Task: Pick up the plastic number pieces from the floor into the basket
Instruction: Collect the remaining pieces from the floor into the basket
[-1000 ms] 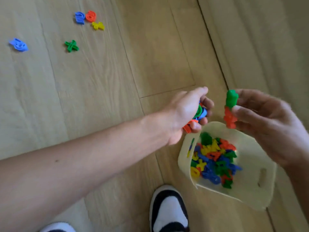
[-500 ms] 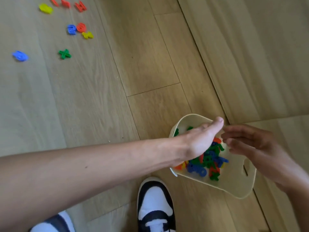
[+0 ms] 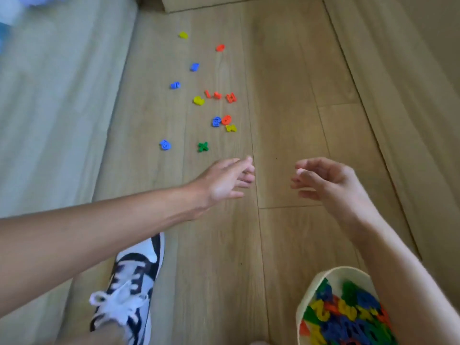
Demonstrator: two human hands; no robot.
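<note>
While my left hand (image 3: 229, 180) and right hand (image 3: 323, 183) hover empty, fingers loose, the step is reaching: number pieces (image 3: 219, 120) scattered on the floor (image 3: 286, 83) ahead, basket (image 3: 308, 290) part-filled under my right forearm. Next call: pinch the nearest green piece (image 3: 203, 146).

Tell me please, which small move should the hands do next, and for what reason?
Probably the left hand should reach a little forward and pinch the green cross piece. Both this hand and the right hand hold nothing, and of all the pieces on the floor this one lies nearest to the left fingertips. The basket stands close behind, at the lower right.
</note>
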